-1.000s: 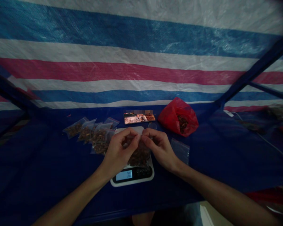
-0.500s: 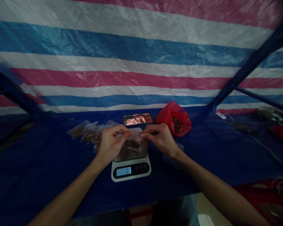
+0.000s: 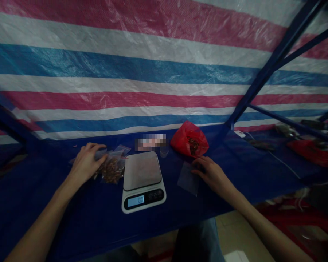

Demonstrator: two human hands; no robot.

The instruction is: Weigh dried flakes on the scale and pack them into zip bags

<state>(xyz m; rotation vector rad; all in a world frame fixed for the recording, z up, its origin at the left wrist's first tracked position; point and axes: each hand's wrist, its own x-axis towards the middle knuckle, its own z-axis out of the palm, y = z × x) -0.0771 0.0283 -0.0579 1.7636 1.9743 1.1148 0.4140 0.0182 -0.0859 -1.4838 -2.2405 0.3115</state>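
My left hand [image 3: 88,160] rests over the filled zip-lock bags at the left, thumb and fingers apart, with clear plastic showing between them. One bag of brown dried pieces [image 3: 112,171] lies beside it, against the kitchen scale [image 3: 143,171]. The scale's metal plate is bare and its display reads 0.0. On the right, my right hand [image 3: 211,174] has its thumb and curled fingers at the upper edge of a flat, clear zip-lock bag [image 3: 188,180]. Just behind that hand stands an open red plastic bag [image 3: 184,140] with brown dried pieces inside.
Behind the scale are a small clear cup [image 3: 164,151] and a blurred-out rectangular object [image 3: 150,142]. A striped tarp [image 3: 142,100] hangs behind the blue table [image 3: 98,218]. Blue metal bars [image 3: 251,91] slant up at the right. A white cable [image 3: 281,163] runs across the right side.
Both hands have parted from above the scale, where they pinched a clear bag. My left hand moved left to the filled bags, my right hand to the flat bag. The view shifted slightly.
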